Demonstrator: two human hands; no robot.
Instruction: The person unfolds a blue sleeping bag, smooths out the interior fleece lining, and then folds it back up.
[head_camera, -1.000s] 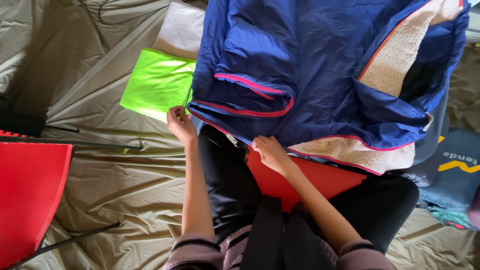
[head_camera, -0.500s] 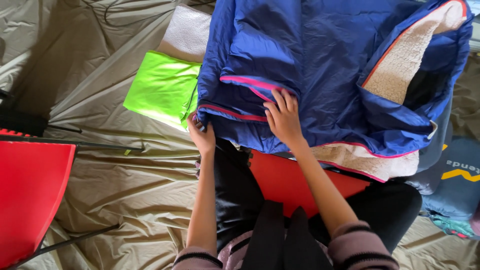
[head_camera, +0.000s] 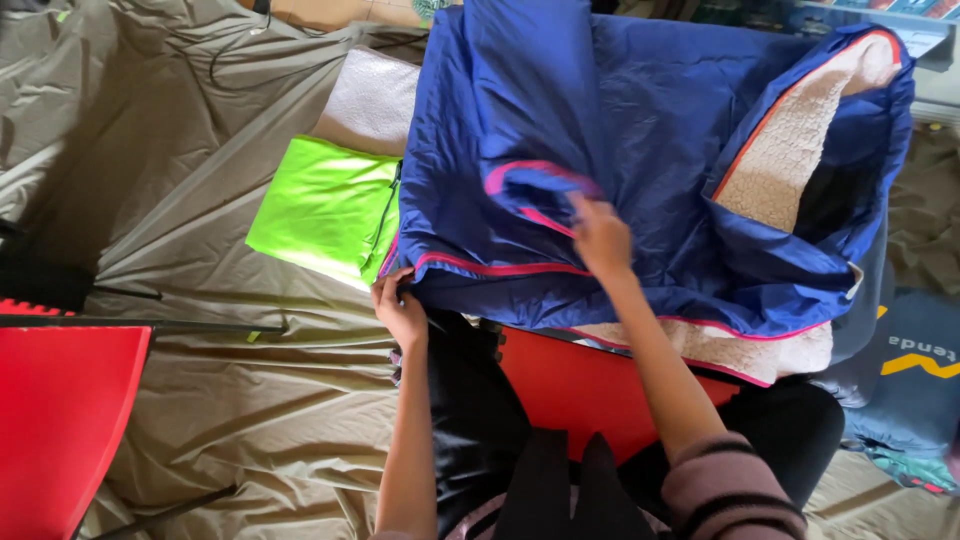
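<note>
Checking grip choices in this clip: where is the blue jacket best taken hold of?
Probably the pink-piped hem of the blue jacket, from the near side. That edge faces the person, and the left hand already pinches its corner while the right hand rests on top.

The right hand has slid further up the blue jacket to its pink-edged fold.

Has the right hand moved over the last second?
Yes. The right hand went from the blue jacket's near hem up onto its pink-trimmed fold, farther from the red board.
</note>
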